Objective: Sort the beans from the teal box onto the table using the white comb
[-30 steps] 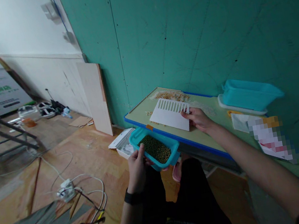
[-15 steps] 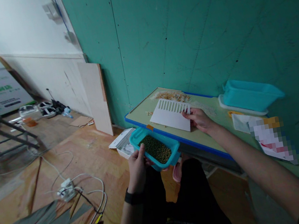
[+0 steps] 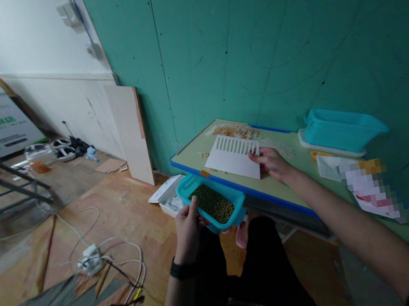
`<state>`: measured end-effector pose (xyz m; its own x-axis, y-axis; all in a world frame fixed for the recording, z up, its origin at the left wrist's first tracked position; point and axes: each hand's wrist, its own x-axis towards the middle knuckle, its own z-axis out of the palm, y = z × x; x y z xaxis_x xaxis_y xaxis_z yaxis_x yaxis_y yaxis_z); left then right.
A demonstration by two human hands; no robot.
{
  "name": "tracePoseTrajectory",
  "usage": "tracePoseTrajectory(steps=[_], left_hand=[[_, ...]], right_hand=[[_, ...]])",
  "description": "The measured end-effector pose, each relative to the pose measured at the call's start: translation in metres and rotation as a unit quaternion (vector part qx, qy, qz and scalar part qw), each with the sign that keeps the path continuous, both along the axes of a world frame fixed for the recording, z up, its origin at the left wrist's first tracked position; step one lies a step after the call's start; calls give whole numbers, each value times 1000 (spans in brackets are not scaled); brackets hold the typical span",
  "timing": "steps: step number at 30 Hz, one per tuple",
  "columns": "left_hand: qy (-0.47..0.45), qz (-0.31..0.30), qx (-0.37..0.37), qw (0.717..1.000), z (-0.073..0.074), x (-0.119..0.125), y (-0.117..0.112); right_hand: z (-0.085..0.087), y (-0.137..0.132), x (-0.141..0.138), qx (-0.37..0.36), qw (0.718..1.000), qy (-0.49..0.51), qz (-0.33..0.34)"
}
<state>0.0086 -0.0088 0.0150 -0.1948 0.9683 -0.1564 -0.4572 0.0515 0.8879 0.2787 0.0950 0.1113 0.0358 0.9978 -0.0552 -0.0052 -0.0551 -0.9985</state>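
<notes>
My left hand [image 3: 187,230] grips the near corner of a small teal tub [image 3: 232,198] filled with green beans [image 3: 214,203], held just below the front edge of the table [image 3: 233,182]. My right hand [image 3: 271,162] pinches the right edge of a white slotted scraper board [image 3: 233,156] lying flat on the tabletop. A pile of yellow grains [image 3: 235,130] lies beyond the board near the green wall.
A teal box on a white lid [image 3: 338,129] stands at the back right of the table, with papers [image 3: 369,187] nearer me. On the wooden floor are a power strip with cables [image 3: 90,258], a white box [image 3: 168,196] and a leaning board [image 3: 130,134].
</notes>
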Motion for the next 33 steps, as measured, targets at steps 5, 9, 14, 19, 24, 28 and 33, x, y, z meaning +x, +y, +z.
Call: tracePoseTrajectory(steps=[5, 9, 14, 19, 24, 28, 33], left_hand=[[3, -1, 5, 1000, -1, 0, 0], [0, -2, 5, 1000, -1, 0, 0], [0, -2, 5, 1000, -1, 0, 0], [-7, -4, 7, 1000, 1, 0, 0], [-7, -5, 9, 1000, 1, 0, 0], [-8, 0, 3, 1000, 1, 1, 0], [-43, 6, -5, 999, 2, 3, 0]], right_hand=[[2, -2, 0, -2, 1000, -10, 0], [3, -4, -1, -1, 1000, -13, 4], [2, -3, 0, 4, 1000, -18, 13], [0, -2, 0, 17, 999, -25, 21], [0, -3, 0, 13, 999, -21, 29], [-4, -1, 1, 26, 999, -23, 42], [-4, -8, -3, 54, 996, -2, 70]])
